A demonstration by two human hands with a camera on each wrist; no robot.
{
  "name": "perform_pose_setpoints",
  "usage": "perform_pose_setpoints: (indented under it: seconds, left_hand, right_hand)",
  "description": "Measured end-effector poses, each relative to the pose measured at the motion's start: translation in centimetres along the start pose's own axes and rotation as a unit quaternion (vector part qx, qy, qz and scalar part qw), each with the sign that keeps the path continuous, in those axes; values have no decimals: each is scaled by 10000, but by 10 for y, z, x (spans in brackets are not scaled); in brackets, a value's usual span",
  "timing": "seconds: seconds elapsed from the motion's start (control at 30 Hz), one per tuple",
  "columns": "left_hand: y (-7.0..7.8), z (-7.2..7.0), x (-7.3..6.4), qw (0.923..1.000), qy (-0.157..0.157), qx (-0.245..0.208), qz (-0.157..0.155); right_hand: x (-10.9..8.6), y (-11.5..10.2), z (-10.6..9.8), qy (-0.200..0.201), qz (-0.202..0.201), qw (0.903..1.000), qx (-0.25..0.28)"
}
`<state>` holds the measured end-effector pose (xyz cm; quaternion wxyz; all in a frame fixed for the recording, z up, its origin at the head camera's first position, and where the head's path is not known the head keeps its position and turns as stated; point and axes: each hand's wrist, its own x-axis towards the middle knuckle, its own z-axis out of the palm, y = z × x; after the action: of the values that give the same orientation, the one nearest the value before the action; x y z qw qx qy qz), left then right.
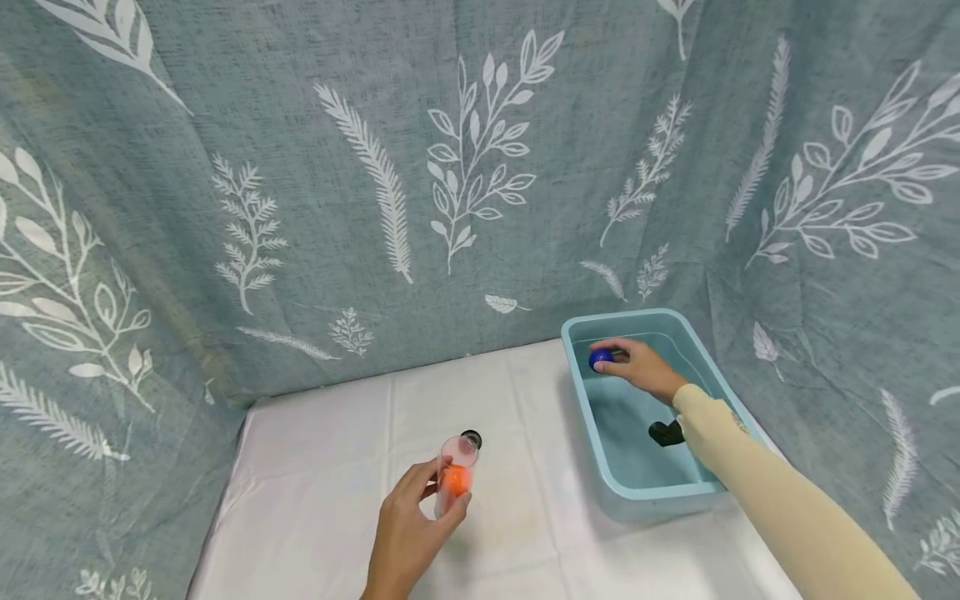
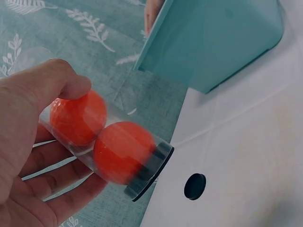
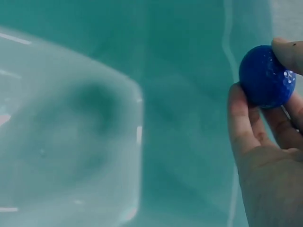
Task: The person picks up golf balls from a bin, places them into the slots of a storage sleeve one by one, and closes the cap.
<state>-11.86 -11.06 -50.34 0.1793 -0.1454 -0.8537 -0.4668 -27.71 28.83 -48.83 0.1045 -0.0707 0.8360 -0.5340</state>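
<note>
Dressed in a long, pale-yellow fabric sleeve (image 1: pixel 787 492), at four o'clock.
Marked just behind the pale-yellow cuff (image 1: pixel 687 402) with a small, greyish pattern (image 1: pixel 738 419).

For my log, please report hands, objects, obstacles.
Left hand holds clear tube, two orange balls inside. Right hand pinches blue ball over teal tub. Black cap on table, blocking neither.

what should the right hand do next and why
Perhaps carry the blue ball from the tub to the clear tube: the right hand pinches that ball, and the left hand holds the tube with two orange balls inside.
</note>
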Motion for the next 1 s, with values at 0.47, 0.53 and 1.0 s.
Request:
perform_pose_setpoints:
  seconds: [0.47, 0.53, 1.0]
  left_hand:
    - [0, -4, 1, 9999, 145, 84, -11]
    - [1, -5, 2, 9998, 166, 100, 42]
    - [14, -10, 9, 9996, 121, 272, 36]
  right_hand:
    - [-22, -74, 22, -50, -592, 9941, 904]
    - [-23, -87, 32, -172, -773, 9913, 1056]
    - [-37, -148, 123, -639, -1830, 9601, 2013]
